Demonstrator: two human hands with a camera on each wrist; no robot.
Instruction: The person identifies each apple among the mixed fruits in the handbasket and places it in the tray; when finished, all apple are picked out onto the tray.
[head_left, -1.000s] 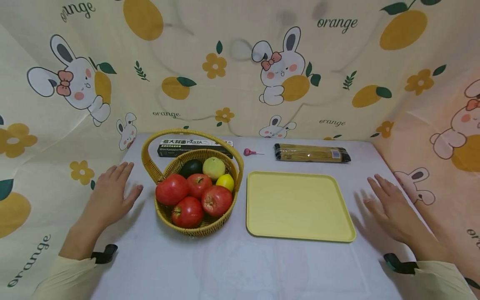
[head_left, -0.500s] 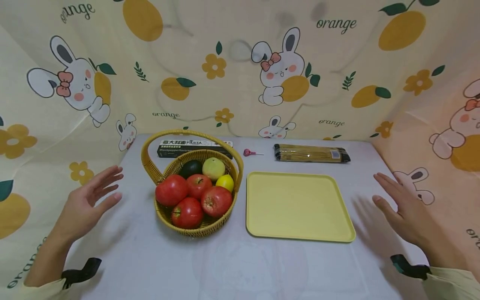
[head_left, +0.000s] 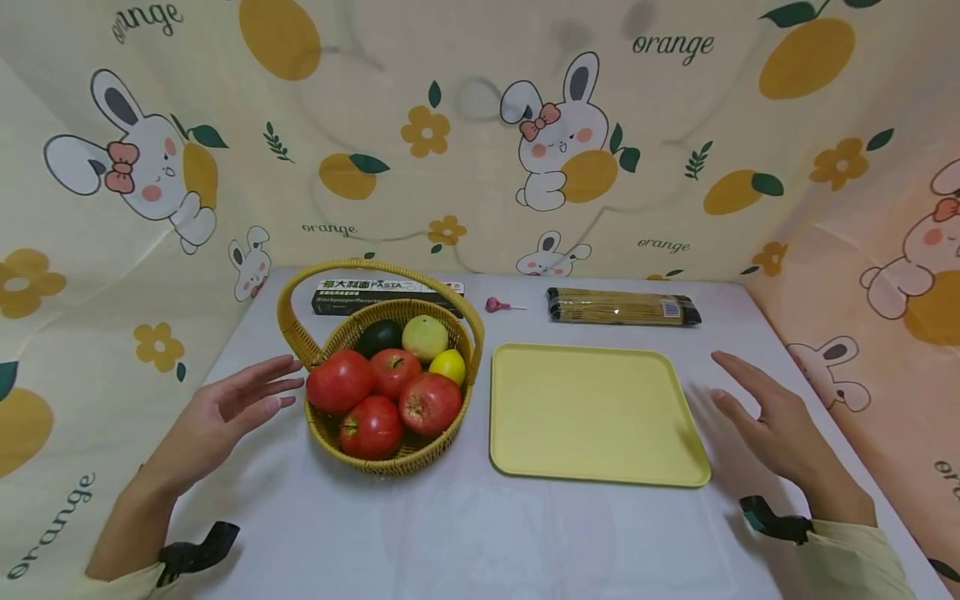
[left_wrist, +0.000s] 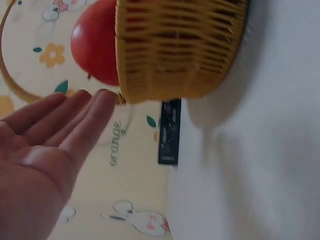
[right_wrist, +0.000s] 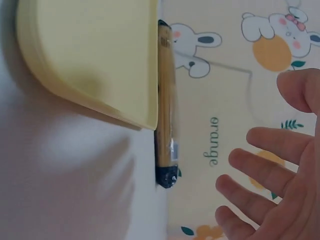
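My left hand (head_left: 217, 421) is just left of the wicker basket (head_left: 390, 462), fingers extended toward its rim and holding nothing. In the left wrist view the fingertips (left_wrist: 102, 100) are close to the basket wall (left_wrist: 175, 65); whether they touch it I cannot tell. Several red apples (head_left: 372, 427), a pale green round fruit (head_left: 425, 337), a yellow lemon (head_left: 447, 367) and a dark green avocado-like fruit (head_left: 378, 338) fill the basket. Over the table, right of the yellow tray (head_left: 592, 477), my right hand (head_left: 776, 425) hovers with relaxed fingers and nothing in it.
Behind the basket lies a black and white pasta box (head_left: 348, 300). A red lollipop (head_left: 495, 305) sits at the back centre. To its right is a packet of long thin sticks or noodles (head_left: 622, 307). Printed cloth (head_left: 480, 167) hangs behind and at the sides.
My left hand first drew back to the left, then came in right beside the basket. The right hand moved outward a little and then inward toward the tray. The objects stayed in place.
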